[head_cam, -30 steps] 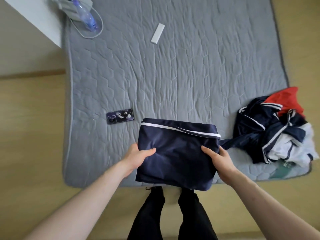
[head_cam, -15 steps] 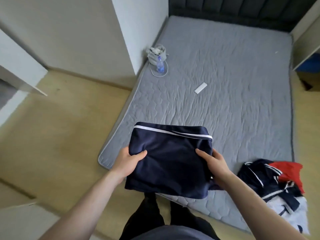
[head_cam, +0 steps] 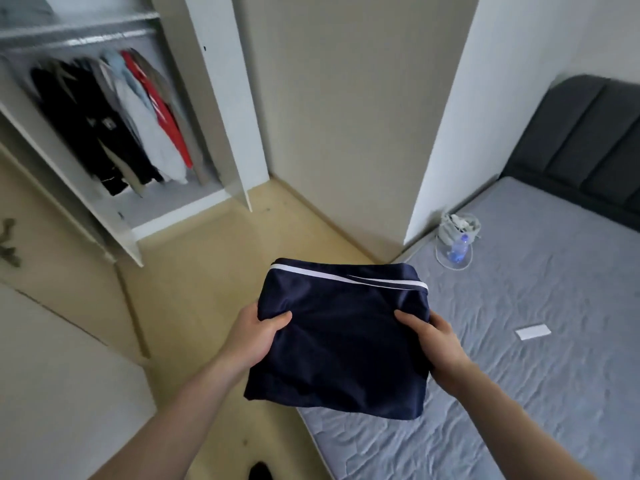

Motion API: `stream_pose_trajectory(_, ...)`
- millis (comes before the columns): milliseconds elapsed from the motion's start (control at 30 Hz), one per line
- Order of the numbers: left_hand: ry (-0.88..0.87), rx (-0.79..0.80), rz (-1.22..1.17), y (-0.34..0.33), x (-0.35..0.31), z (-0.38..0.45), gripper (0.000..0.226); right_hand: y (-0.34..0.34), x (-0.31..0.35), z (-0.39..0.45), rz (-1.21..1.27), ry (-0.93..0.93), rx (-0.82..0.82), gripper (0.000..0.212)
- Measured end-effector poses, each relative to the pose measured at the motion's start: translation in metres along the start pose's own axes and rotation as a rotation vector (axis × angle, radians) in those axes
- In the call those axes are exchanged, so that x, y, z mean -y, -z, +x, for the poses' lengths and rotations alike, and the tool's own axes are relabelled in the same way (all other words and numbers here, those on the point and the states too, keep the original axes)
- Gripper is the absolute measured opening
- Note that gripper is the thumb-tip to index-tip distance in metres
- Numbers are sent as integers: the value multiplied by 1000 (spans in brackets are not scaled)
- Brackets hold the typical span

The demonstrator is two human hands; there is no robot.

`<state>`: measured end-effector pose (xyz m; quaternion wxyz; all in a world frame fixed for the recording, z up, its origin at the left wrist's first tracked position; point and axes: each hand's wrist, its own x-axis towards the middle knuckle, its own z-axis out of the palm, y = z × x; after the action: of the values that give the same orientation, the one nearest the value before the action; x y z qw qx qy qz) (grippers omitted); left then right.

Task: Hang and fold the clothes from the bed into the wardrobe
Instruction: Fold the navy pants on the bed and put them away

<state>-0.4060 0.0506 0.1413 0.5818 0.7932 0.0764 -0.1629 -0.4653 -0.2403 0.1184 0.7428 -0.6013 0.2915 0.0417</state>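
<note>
Both hands, L [head_cam: 258, 336] & R [head_cam: 437, 341], gripping (thumbs up top).

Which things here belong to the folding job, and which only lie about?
Job: folded navy garment, left hand, right hand, open wardrobe, hanging clothes.
Lying about: water bottle, small bag, white card, all on the bed.

The folded navy garment with white trim [head_cam: 341, 341] is held between both hands over the grey quilted bed's [head_cam: 540, 375] corner, the open white wardrobe [head_cam: 114, 140] ahead left.
</note>
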Motion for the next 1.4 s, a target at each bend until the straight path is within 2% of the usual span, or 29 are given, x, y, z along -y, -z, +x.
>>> stream_pose_trajectory(67, -6, -66, -27, 40, -6, 15, 11, -48, 12, 16, -9, 33, 31, 18)
stream_pose_trajectory(233, -22, -210, -54, 146, -18, 59, 11, -170, 39, 51, -43, 85, 116, 24)
stream_pose_trajectory(467, -95, -290, -47, 268, -50, 112, 16, -304, 88, 85, -60, 170, 223, 23)
stream_pose_trajectory(767, -145, -389, -65, 369, -98, 198, 18, -428, 160, 162, -98, 236, 338, 26)
stream_pose_trajectory(1167, -196, -503, -40, 484, -184, 371, 16, -593, 273, 321, -134, 275, 487, 27)
stream_pose_trajectory(1400, -236, -585, -68, 562, -226, 446, 16, -696, 338, 381, -143, 291, 541, 30)
